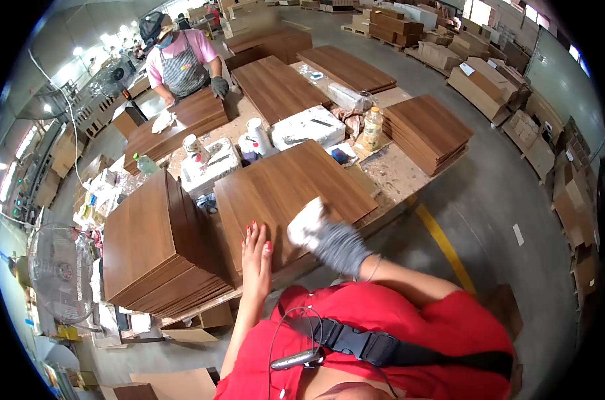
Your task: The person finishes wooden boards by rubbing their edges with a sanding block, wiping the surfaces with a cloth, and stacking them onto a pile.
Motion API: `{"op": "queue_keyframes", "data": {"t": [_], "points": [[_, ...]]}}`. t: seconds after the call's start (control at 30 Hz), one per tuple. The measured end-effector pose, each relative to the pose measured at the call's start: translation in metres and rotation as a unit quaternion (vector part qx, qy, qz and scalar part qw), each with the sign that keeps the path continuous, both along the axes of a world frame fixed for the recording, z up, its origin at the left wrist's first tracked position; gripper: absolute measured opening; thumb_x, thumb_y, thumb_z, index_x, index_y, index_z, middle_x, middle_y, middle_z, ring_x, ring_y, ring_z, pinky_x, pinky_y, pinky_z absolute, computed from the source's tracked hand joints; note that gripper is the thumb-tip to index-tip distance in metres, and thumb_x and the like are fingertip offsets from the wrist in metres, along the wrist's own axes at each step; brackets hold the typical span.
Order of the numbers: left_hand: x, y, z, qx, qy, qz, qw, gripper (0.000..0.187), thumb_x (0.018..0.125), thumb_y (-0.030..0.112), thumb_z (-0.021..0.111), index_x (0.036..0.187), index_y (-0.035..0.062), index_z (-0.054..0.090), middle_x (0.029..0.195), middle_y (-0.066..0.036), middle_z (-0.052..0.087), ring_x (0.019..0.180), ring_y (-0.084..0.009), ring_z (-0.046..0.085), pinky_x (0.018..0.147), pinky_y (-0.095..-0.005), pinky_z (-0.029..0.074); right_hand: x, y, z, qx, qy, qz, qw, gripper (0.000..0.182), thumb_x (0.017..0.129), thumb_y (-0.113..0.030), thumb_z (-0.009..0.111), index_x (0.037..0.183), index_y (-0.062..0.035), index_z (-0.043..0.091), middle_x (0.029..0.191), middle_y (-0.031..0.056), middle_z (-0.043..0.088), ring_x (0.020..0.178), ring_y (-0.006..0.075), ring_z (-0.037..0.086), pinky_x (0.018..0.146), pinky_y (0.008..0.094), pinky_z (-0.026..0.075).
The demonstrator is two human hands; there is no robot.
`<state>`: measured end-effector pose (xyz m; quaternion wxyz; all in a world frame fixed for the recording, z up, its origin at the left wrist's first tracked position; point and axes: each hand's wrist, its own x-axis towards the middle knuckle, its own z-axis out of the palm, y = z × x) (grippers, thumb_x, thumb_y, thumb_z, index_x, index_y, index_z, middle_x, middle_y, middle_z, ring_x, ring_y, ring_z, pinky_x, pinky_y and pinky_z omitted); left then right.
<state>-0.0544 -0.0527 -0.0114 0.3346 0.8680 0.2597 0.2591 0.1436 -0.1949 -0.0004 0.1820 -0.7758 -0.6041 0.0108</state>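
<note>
A brown wood-grain board (pixel 296 180) lies flat on the worktable in front of me. My left hand (pixel 254 250), bare with red nails, rests on the board's near left edge with its fingers stretched out. Over the near right part of the board is my right hand (pixel 329 233), in a grey knit glove and blurred by motion. It is closed on a bunched white cloth (pixel 307 223) at the board's surface; the fingers themselves are mostly hidden.
Stacked boards stand left (pixel 142 240) and right (pixel 428 130). Beyond my board are white blocks (pixel 309 127), white containers (pixel 257 133) and a yellowish bottle (pixel 372 127). Across the table a co-worker (pixel 182 63) handles another board (pixel 182 123). A fan (pixel 62 270) stands left.
</note>
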Motion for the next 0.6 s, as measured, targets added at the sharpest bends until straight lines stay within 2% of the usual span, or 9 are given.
{"op": "queue_keyframes", "data": {"t": [0.03,0.1,0.13,0.2,0.27,0.33,0.4,0.47,0.6], "points": [[-0.002,0.001,-0.006,0.012,0.079,-0.014,0.997,0.058,0.106,0.039,0.044,0.152,0.0040,0.042,0.163,-0.018,0.030,0.153,-0.0360,0.021,0.124,-0.0492,0.013,0.036,-0.014,-0.020,0.089,-0.120,-0.013,0.989,0.026,0.090,-0.026,0.061,0.111,-0.0126,0.072,0.100,0.0140,0.070,0.093,0.0339,0.067,0.077,0.0473,0.056],[-0.001,-0.008,0.000,0.124,0.154,-0.020,0.980,0.068,0.101,0.047,0.053,0.152,0.0034,0.041,0.164,-0.020,0.027,0.153,-0.0355,0.021,0.124,-0.0523,0.012,0.108,-0.032,-0.039,0.126,-0.136,-0.119,0.975,0.023,0.091,-0.023,0.060,0.106,-0.0102,0.070,0.104,0.0160,0.070,0.092,0.0343,0.067,0.079,0.0464,0.055],[0.000,-0.010,0.000,0.121,0.158,-0.020,0.980,0.068,0.101,0.047,0.053,0.152,0.0034,0.041,0.164,-0.020,0.027,0.153,-0.0355,0.021,0.124,-0.0523,0.012,0.117,-0.036,0.007,-0.032,-0.067,-0.214,0.974,0.022,0.093,-0.021,0.058,0.107,-0.0086,0.069,0.107,0.0186,0.069,0.097,0.0344,0.065,0.085,0.0437,0.054],[0.008,-0.011,0.000,0.142,0.198,0.005,0.970,0.090,0.090,0.059,0.063,0.153,0.0013,0.038,0.162,-0.025,0.025,0.153,-0.0382,0.020,0.123,-0.0564,0.009,0.175,-0.056,-0.034,0.099,0.056,-0.196,0.974,0.030,0.096,-0.018,0.053,0.118,-0.0021,0.065,0.118,0.0240,0.063,0.106,0.0400,0.061,0.094,0.0443,0.050],[0.026,-0.018,0.016,0.145,0.226,0.020,0.963,0.097,0.085,0.063,0.066,0.154,0.0021,0.036,0.162,-0.027,0.024,0.154,-0.0393,0.017,0.123,-0.0565,0.007,0.184,-0.050,-0.043,0.175,0.178,-0.162,0.955,0.030,0.098,-0.017,0.052,0.120,-0.0010,0.064,0.125,0.0241,0.060,0.109,0.0402,0.059,0.097,0.0443,0.048],[0.046,-0.021,0.017,0.151,0.224,-0.007,0.963,0.115,0.075,0.071,0.072,0.157,0.0023,0.029,0.161,-0.031,0.022,0.153,-0.0453,0.013,0.123,-0.0586,0.004,0.159,-0.042,-0.033,0.125,0.101,-0.067,0.985,0.032,0.095,-0.017,0.056,0.122,-0.0023,0.064,0.123,0.0231,0.059,0.110,0.0399,0.059,0.097,0.0447,0.048],[0.067,-0.029,0.018,0.156,0.225,-0.029,0.961,0.114,0.075,0.069,0.073,0.159,0.0076,0.026,0.164,-0.028,0.017,0.152,-0.0487,0.010,0.121,-0.0626,0.005,0.134,-0.031,-0.028,0.074,0.028,-0.021,0.997,0.035,0.093,-0.018,0.061,0.124,-0.0036,0.064,0.121,0.0220,0.059,0.110,0.0397,0.059,0.097,0.0452,0.048],[0.084,-0.033,0.014,0.183,0.248,-0.044,0.950,0.112,0.073,0.067,0.074,0.160,0.0153,0.026,0.165,-0.026,0.015,0.153,-0.0478,0.010,0.120,-0.0654,0.008,0.124,-0.024,-0.002,-0.006,0.004,-0.049,0.999,0.037,0.091,-0.018,0.063,0.125,-0.0046,0.064,0.121,0.0225,0.059,0.110,0.0395,0.060,0.095,0.0455,0.049],[0.089,-0.033,0.017,0.205,0.256,-0.034,0.944,0.096,0.076,0.026,0.080,0.159,0.0245,0.031,0.165,-0.013,0.024,0.153,-0.0418,0.018,0.121,-0.0601,0.019,0.163,-0.010,-0.010,-0.024,0.118,-0.063,0.991,0.045,0.092,-0.016,0.062,0.136,-0.0123,0.061,0.130,0.0263,0.055,0.110,0.0414,0.061,0.093,0.0451,0.051]]}}
